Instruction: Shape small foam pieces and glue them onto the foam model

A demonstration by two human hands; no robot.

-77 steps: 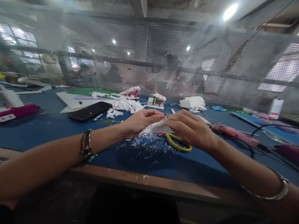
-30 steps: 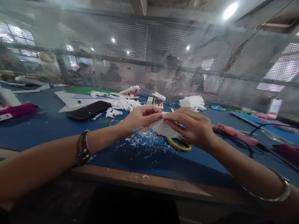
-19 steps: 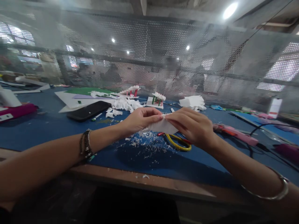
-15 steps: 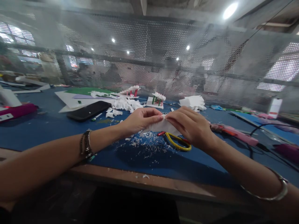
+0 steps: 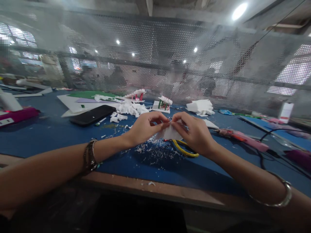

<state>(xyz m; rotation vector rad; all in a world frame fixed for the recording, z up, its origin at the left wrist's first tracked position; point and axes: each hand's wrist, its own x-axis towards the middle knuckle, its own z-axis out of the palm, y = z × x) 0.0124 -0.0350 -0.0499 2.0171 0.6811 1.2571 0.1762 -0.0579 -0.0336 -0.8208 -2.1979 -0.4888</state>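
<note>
We pinch white tissue paper point(image 5: 170, 132) between left hand point(image 5: 145, 128) and right hand point(image 5: 196, 133), over the yellow-handled scissors point(image 5: 191, 155); paper shreds point(image 5: 152, 139) lie left of the scissors

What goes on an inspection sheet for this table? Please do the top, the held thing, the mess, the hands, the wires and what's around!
Surface: blue tabletop with a brown front edge.
Thing in work: thin white piece, creased; material unclear.
Clutter: white shavings below the hands, crumpled white scraps, a black phone, a yellow handle.
Hands: left hand and right hand both pinch the white piece, fingertips close together.
Cables: dark cable at the rear of a pink tool, on the right.
Surroundings: perforated grey screen behind, blurred people beyond, bright lamp overhead.
</note>
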